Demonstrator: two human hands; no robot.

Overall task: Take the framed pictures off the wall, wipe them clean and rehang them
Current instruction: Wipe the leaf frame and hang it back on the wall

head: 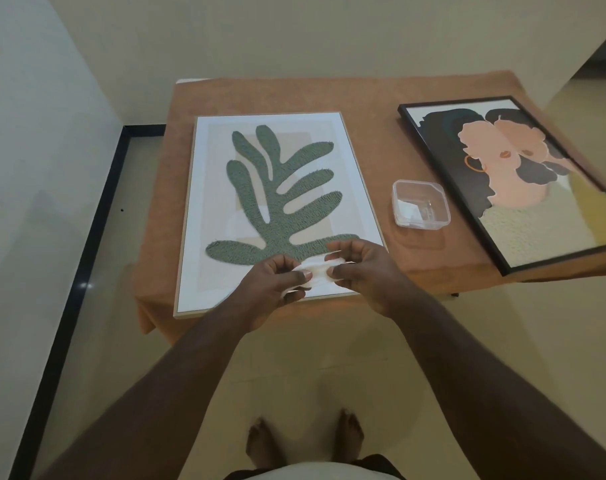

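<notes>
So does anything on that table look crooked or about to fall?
Yes: the black-framed portrait lies askew, with its near right corner past the table edge. The leaf picture lies flat, its near edge at the table's front. Nothing looks spilled or broken.

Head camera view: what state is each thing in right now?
Leaf picture: lying flat on the table.
Portrait picture: lying flat, its corner past the table edge.
Clear tub: open, no lid.
White wipe: stretched between both hands.
Left hand: pinching the wipe.
Right hand: pinching the wipe.
</notes>
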